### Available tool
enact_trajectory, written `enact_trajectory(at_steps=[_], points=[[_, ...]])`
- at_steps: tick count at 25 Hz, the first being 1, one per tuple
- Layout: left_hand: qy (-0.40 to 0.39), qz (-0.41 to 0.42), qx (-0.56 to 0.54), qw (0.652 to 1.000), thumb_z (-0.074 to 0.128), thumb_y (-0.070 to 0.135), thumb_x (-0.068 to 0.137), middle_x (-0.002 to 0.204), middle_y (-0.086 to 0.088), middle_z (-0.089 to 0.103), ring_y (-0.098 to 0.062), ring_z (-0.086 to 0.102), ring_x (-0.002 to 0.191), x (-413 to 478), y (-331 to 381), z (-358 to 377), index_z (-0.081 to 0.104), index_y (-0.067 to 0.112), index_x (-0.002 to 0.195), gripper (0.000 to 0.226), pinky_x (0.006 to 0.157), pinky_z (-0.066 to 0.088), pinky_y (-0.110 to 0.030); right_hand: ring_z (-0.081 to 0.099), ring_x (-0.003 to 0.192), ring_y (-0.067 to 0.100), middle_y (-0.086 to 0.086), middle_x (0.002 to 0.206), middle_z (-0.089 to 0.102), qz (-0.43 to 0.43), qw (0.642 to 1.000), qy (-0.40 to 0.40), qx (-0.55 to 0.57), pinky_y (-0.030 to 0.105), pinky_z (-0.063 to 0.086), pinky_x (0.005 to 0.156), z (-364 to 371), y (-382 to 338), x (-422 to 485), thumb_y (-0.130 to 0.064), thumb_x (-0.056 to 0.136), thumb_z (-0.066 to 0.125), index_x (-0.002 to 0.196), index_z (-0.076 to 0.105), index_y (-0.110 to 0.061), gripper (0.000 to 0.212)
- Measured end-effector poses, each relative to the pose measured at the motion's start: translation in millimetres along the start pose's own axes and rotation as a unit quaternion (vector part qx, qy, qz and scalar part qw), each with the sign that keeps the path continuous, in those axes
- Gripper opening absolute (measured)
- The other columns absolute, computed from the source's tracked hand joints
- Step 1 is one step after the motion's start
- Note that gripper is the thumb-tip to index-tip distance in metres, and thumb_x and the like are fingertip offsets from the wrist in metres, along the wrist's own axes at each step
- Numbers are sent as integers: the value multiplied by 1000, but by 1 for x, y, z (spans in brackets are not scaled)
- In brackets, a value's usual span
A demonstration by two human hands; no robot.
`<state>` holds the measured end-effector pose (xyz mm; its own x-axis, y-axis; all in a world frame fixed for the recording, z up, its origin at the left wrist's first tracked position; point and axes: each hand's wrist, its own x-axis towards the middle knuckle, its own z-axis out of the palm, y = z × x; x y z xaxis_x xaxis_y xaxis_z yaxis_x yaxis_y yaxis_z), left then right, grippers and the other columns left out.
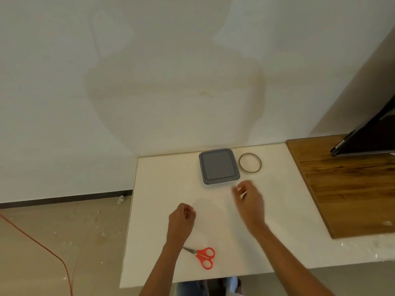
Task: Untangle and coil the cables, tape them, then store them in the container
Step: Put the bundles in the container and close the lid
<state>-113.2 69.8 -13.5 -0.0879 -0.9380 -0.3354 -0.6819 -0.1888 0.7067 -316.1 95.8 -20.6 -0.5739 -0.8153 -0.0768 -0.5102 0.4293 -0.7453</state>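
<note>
Head view: no cable shows on the tabletop [162, 189]. The grey container [219, 166] sits near the far edge with its lid on, and whether coils lie inside cannot be told. It looks like light plastic with a slightly flexible lid, so it should lift easily when taken at 2 opposite rims, or the lid peeled up from 1 corner. The tape [250, 171] lies flat just beside the container's right side, not touching it. It is a thin, light ring, best pinched across its band. The scissors [204, 256] lie near the near edge, blades pointing left.

The left hand [181, 218] hovers over the middle of the tabletop, clenched, knuckles up, with nothing visible in it. The right hand [249, 198] reaches forward, close to the container's near right corner. It is blurred, its fingers seem loosely bent, and I cannot tell whether it holds anything.
</note>
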Motion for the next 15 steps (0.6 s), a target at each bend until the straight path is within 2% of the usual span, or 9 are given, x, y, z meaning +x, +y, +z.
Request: enact_trajectory(at_steps=[2, 3, 4, 5, 7, 9, 10, 12, 15], points=[[4, -5, -18, 1000, 57, 11, 90, 77, 7, 61, -1, 54, 67, 0, 3, -1, 61, 11, 90, 3, 58, 39, -2, 49, 102, 16, -2, 115, 51, -142, 951, -254, -104, 30, 44, 88, 21, -10, -69, -57, 73, 61, 121, 50, -22, 60], [8, -5, -24, 1000, 57, 11, 90, 78, 7, 62, -1, 55, 68, 0, 4, -1, 61, 11, 90, 4, 58, 40, -2, 42, 111, 20, 1, 126, 43, -202, 901, -334, -187, 34, 40, 95, 32, -10, -93, -62, 69, 56, 130, 41, -22, 75], [11, -5, -25, 1000, 57, 12, 90, 79, 7, 62, -2, 56, 69, -1, 6, -1, 61, 12, 89, 4, 58, 40, -2, 39, 114, 25, 4, 130, 38, -250, 863, -356, -255, 38, 38, 97, 42, -7, -108, -59, 70, 54, 133, 37, -20, 75], [14, -5, -23, 1000, 57, 13, 91, 79, 8, 62, -2, 56, 69, -3, 7, -1, 61, 14, 89, 4, 57, 41, -3, 40, 112, 28, 7, 128, 39, -262, 855, -348, -282, 40, 40, 95, 47, -3, -115, -48, 75, 54, 129, 39, -17, 64], [18, -9, -21, 1000, 58, 14, 90, 79, 7, 62, -3, 57, 70, -8, 8, -1, 61, 15, 88, 4, 54, 41, -7, 49, 99, 30, 9, 109, 50, -242, 881, -314, -257, 38, 49, 83, 40, 8, -114, -27, 75, 52, 109, 53, -12, 37], [24, -22, -35, 999, 60, 13, 90, 77, 4, 63, -5, 56, 69, -9, 5, -2, 62, 14, 86, 5, 55, 40, -10, 55, 83, 25, 3, 87, 52, -190, 941, -230, -156, 30, 50, 70, 22, 27, -102, -27, 67, 50, 86, 60, -14, 26], [26, -28, -43, 998, 60, 13, 89, 76, 4, 62, -7, 56, 69, -10, 5, -2, 63, 14, 85, 5, 56, 39, -11, 55, 78, 21, 1, 82, 51, -116, 973, -183, -80, 25, 48, 67, 6, 33, -91, -28, 65, 54, 81, 62, -17, 21], [23, -29, -53, 998, 60, 12, 89, 75, 3, 62, -8, 56, 69, -7, 5, -1, 63, 13, 85, 5, 58, 39, -13, 55, 70, 14, 3, 80, 56, 10, 997, -67, 31, 14, 43, 59, -32, 41, -56, -21, 68, 72, 78, 63, -19, 14], [15, -32, -54, 998, 59, 13, 89, 74, -2, 62, -10, 53, 65, -3, 6, 5, 63, 12, 84, 7, 57, 40, -15, 57, 70, 18, 12, 87, 61, 96, 991, 86, 43, 17, 44, 53, -71, 47, 25, -24, 76, 75, 91, 64, -10, 23]])
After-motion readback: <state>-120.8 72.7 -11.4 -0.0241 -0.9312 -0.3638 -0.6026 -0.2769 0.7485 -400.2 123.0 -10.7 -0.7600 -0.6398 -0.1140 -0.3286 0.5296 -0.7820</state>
